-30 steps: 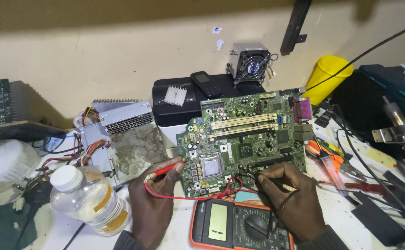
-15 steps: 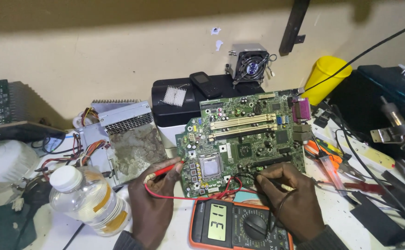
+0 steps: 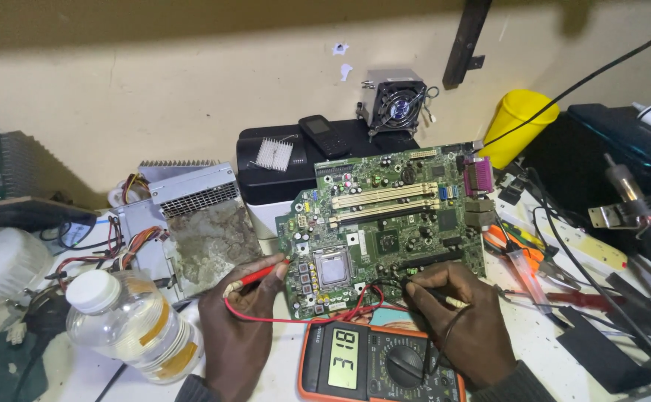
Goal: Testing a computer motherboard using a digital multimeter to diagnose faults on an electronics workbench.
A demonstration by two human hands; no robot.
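Gripping red probe [image 3: 260, 274] left hand [image 3: 236, 327] | black probe [image 3: 435, 296] right hand [image 3: 463, 320] | motherboard [image 3: 392, 216] | bottle [image 3: 128, 327] near-empty

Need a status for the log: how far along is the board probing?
Done: the motherboard lies bare on the bench and the multimeter is on. In hand: the left hand holds the red probe to the board's left edge; the right hand holds the black probe near the bottom edge; the display shows a reading. Left: can't tell how many points remain.
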